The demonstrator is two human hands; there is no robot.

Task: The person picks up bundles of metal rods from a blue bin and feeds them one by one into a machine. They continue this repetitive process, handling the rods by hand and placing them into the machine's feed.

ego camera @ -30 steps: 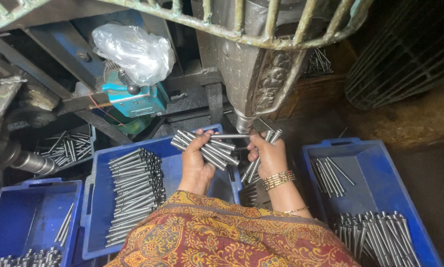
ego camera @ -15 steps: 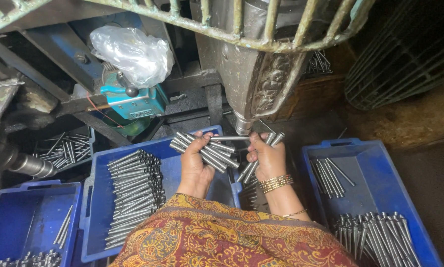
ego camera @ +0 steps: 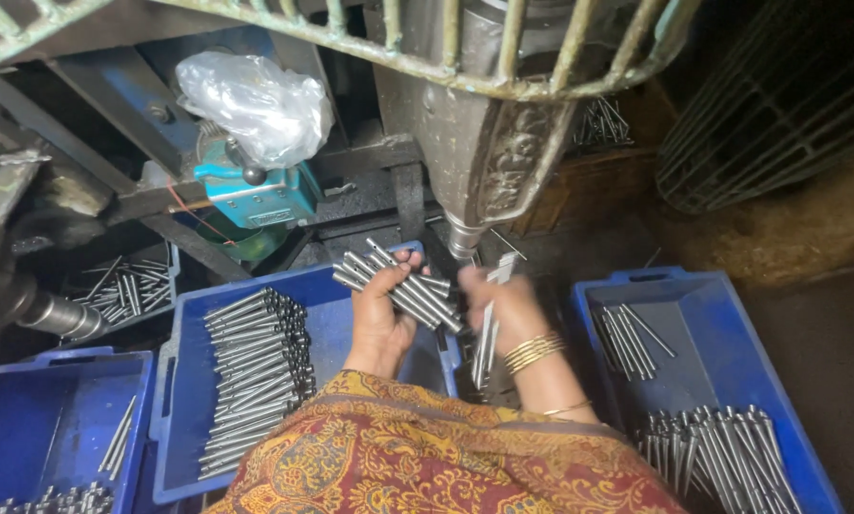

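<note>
The left hand (ego camera: pixel 381 324) is curled around a bundle of metal rods (ego camera: pixel 403 286), fanned out and held just left of the grey machine head (ego camera: pixel 489 162), probably so that one rod at a time can be drawn off within easy reach. The right hand (ego camera: pixel 508 314), gold bangles (ego camera: pixel 532 352) on its wrist, is closed on a few more rods (ego camera: pixel 489 333) that hang down between its fingers, with one tip raised to the machine's nose (ego camera: pixel 465 249). A blue crate (ego camera: pixel 184 381) at the left holds a neat row of rods (ego camera: pixel 256 371), while a second blue crate (ego camera: pixel 722 333) at the right carries a loose handful and a dense stack, keeping the lots apart on either side of the lap, draped in patterned cloth (ego camera: pixel 417 457)
</note>
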